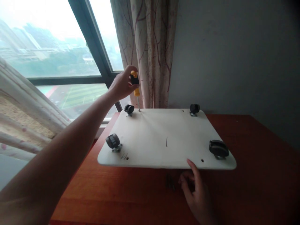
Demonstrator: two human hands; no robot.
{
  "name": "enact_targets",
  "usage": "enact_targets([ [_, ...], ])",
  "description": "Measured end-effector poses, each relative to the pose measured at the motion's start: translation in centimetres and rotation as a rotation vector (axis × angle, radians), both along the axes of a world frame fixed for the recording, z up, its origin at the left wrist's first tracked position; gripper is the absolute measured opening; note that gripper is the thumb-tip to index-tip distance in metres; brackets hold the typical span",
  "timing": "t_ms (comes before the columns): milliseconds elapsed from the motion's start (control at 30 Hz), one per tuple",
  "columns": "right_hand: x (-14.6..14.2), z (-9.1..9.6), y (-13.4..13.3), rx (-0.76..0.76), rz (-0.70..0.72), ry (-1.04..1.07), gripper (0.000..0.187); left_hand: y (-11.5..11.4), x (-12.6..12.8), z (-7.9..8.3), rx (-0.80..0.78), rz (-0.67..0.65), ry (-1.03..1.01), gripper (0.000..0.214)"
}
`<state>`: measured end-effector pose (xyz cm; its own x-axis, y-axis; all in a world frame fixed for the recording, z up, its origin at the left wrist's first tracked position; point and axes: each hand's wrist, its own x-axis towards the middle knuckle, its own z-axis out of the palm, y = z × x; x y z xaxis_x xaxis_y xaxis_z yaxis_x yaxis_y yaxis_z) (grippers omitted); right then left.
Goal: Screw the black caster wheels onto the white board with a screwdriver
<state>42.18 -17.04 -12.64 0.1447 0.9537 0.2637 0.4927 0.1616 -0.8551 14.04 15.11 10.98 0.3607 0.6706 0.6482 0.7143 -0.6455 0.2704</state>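
Observation:
My left hand (125, 82) is wrapped round the yellow and black handle of a screwdriver (136, 91). The screwdriver stands nearly upright, its tip at a hole by the far left edge of a white board (150, 134) with rounded corners. Black casters on metal plates sit near the board's corners: far left (129, 108), far right (194, 108), near left (112, 141), near right (218, 148). My right hand (198, 190) is at the near edge, its index finger stretched onto the board and the other fingers bent below the edge. I see nothing held in it.
The board rests on a reddish-brown wooden table (112, 193). Small dark items (170, 182), too dim to name, lie beside my right hand. Behind the board hangs a patterned curtain (152, 56), with a window (70, 47) on the left and a grey wall (229, 56) on the right.

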Motion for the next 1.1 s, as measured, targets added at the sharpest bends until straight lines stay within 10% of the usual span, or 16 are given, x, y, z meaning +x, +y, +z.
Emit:
enact_targets([
  [400, 0.3, 0.4, -0.1, 0.078, 0.000, -0.128, 0.054, 0.3, -0.1, -0.5, -0.137, -0.160, -0.098, 0.071],
  [633, -0.4, 6.8, 0.7, 0.177, 0.055, -0.193, 0.045, -1.0, 0.6, 0.2, 0.103, 0.148, 0.120, 0.049],
  [867, -4.3, 14.5, 11.3, 0.032, 0.129, -0.476, 0.032, -1.5, 1.0, 0.4, 0.091, 0.264, 0.163, 0.053],
  [1100, -10.1, 15.0, 23.4, -0.168, 0.259, -0.683, 0.034, -1.7, 0.4, 0.4, 0.061, 0.123, 0.124, 0.039],
])
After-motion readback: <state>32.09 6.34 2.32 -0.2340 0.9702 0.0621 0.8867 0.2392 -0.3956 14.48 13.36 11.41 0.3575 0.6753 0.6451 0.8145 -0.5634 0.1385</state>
